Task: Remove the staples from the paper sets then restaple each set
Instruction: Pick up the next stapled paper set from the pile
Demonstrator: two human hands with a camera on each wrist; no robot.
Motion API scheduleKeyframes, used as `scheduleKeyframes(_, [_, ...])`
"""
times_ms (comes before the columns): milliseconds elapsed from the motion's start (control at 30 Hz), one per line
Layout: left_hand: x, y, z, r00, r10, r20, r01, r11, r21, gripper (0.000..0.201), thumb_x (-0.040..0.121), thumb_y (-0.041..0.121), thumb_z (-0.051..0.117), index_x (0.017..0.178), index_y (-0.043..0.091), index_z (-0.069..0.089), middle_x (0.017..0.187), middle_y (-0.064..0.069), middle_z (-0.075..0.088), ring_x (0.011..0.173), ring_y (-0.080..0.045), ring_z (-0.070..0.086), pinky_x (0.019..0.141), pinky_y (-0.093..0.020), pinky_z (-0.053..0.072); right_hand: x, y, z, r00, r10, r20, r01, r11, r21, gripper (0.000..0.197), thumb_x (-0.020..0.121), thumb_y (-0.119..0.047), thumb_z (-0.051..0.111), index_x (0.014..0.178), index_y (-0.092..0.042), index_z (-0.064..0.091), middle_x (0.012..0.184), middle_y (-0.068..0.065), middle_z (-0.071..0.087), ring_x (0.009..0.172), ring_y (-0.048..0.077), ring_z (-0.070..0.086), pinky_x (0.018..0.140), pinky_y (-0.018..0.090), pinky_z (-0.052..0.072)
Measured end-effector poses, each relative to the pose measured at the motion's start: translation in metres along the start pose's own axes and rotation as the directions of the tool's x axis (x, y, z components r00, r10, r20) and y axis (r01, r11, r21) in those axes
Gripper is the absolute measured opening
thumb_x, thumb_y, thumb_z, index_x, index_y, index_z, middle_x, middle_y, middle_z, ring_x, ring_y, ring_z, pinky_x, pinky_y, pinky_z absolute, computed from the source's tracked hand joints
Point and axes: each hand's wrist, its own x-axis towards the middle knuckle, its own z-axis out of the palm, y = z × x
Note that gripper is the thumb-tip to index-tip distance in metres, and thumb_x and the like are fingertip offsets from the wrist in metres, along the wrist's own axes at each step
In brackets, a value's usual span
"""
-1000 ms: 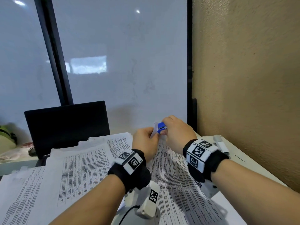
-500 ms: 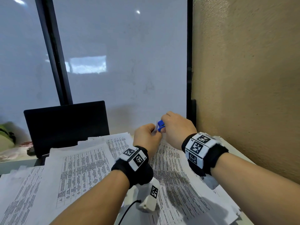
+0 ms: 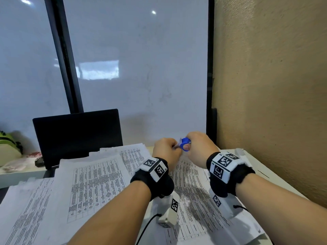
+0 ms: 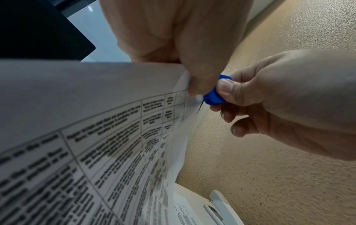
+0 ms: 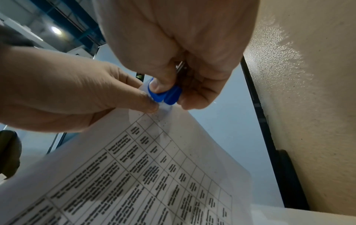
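— Both hands have hardly shifted since a second ago?
— Barely. The left hand [image 3: 166, 149] still pinches the lifted corner of the paper set [image 5: 154, 175] above the desk [image 3: 265, 175]; the right hand [image 3: 200, 144] still squeezes the blue staple remover [image 4: 213, 97] at that corner.
— And the white stapler [image 4: 219, 208]?
— Now mostly hidden behind the right wrist.
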Motion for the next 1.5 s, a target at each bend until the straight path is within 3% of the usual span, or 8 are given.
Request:
scheduleKeyframes(267, [-0.002, -0.004, 0.004, 0.998, 0.063, 0.020, -0.063, 0.997, 0.048, 0.023, 0.081, 0.005, 0.053, 0.061, 0.005, 0.044, 0.058, -0.007, 0.034, 0.058, -0.021, 0.028, 0.053, -0.030, 0.023, -0.005, 0.005, -0.001, 0.999, 0.052, 0.002, -0.052, 0.997, 0.060, 0.010, 0.093, -0.015, 0.054, 0.098, -0.009, 0.059, 0.095, 0.004, 0.056, 0.082, 0.021, 0.055, 0.062, 0.027, 0.037])
scheduleKeyframes(467, [-0.003, -0.006, 0.004, 0.997, 0.074, 0.001, -0.074, 0.994, 0.078, 0.039, 0.087, 0.012, 0.059, 0.055, 0.014, 0.036, 0.054, -0.002, 0.032, 0.056, -0.022, 0.027, 0.052, -0.029, 0.024, -0.005, 0.003, -0.008, 0.997, 0.014, 0.074, -0.017, 0.999, 0.046, 0.020, 0.093, -0.017, 0.052, 0.106, -0.004, 0.061, 0.098, 0.010, 0.060, 0.084, 0.025, 0.056, 0.069, 0.031, 0.043])
scheduleKeyframes(733, [0.003, 0.000, 0.008, 1.000, -0.016, -0.009, 0.017, 0.988, 0.150, 0.029, 0.084, 0.018, 0.063, 0.060, 0.011, 0.049, 0.060, -0.009, 0.053, 0.060, -0.027, 0.041, 0.056, -0.030, 0.037, -0.012, 0.011, -0.004, 0.999, 0.046, 0.014, -0.047, 0.993, 0.104, 0.015, 0.093, -0.014, 0.053, 0.099, -0.003, 0.062, 0.089, 0.009, 0.058, 0.079, 0.024, 0.053, 0.067, 0.029, 0.041])
scheduleKeyframes(867, [-0.003, -0.032, -0.015, 0.973, -0.219, -0.070, 0.230, 0.926, 0.300, 0.026, 0.086, 0.010, 0.051, 0.061, 0.012, 0.047, 0.070, -0.014, 0.059, 0.073, -0.031, 0.054, 0.066, -0.030, 0.042, -0.003, 0.028, -0.026, 0.983, 0.147, -0.110, -0.108, 0.947, 0.302, 0.015, 0.092, -0.010, 0.053, 0.101, -0.001, 0.060, 0.090, 0.016, 0.060, 0.084, 0.035, 0.061, 0.078, 0.044, 0.054])
scheduleKeyframes(1100, [0.001, -0.025, -0.002, 0.961, -0.276, 0.000, 0.275, 0.957, 0.086, 0.018, 0.091, 0.020, 0.060, 0.079, 0.008, 0.066, 0.078, -0.016, 0.065, 0.080, -0.031, 0.063, 0.069, -0.028, 0.046, -0.003, 0.057, -0.020, 0.980, 0.187, 0.068, -0.187, 0.982, -0.005, 0.017, 0.094, -0.015, 0.049, 0.096, -0.001, 0.059, 0.090, 0.012, 0.058, 0.082, 0.025, 0.052, 0.069, 0.030, 0.039])
scheduleKeyframes(1300, [0.006, -0.029, 0.002, 0.947, -0.322, -0.006, 0.322, 0.947, 0.004, 0.022, 0.093, 0.022, 0.060, 0.101, 0.004, 0.069, 0.089, -0.011, 0.064, 0.088, -0.027, 0.060, 0.073, -0.026, 0.040, -0.024, 0.122, -0.025, 0.862, 0.471, 0.186, -0.404, 0.861, -0.309, 0.017, 0.097, -0.020, 0.042, 0.094, -0.007, 0.053, 0.104, 0.011, 0.055, 0.094, 0.028, 0.054, 0.072, 0.026, 0.034])
scheduleKeyframes(1400, [0.007, -0.033, 0.006, 0.948, -0.318, 0.021, 0.318, 0.948, 0.026, 0.017, 0.093, 0.019, 0.058, 0.081, 0.008, 0.065, 0.076, -0.010, 0.061, 0.081, -0.028, 0.059, 0.069, -0.025, 0.038, -0.040, 0.148, -0.031, 0.800, 0.544, 0.253, -0.412, 0.805, -0.427, 0.020, 0.101, -0.022, 0.040, 0.094, -0.010, 0.054, 0.098, 0.006, 0.052, 0.092, 0.023, 0.051, 0.071, 0.023, 0.029])
scheduleKeyframes(1500, [0.005, -0.031, 0.009, 0.942, -0.335, 0.023, 0.333, 0.940, 0.076, 0.035, 0.094, 0.019, 0.057, 0.060, 0.013, 0.050, 0.057, -0.001, 0.047, 0.062, -0.021, 0.046, 0.054, -0.027, 0.032, -0.054, 0.158, -0.029, 0.753, 0.596, 0.278, -0.394, 0.748, -0.533, 0.037, 0.097, -0.021, 0.048, 0.063, -0.015, 0.034, 0.063, 0.000, 0.037, 0.053, 0.015, 0.036, 0.045, 0.022, 0.025])
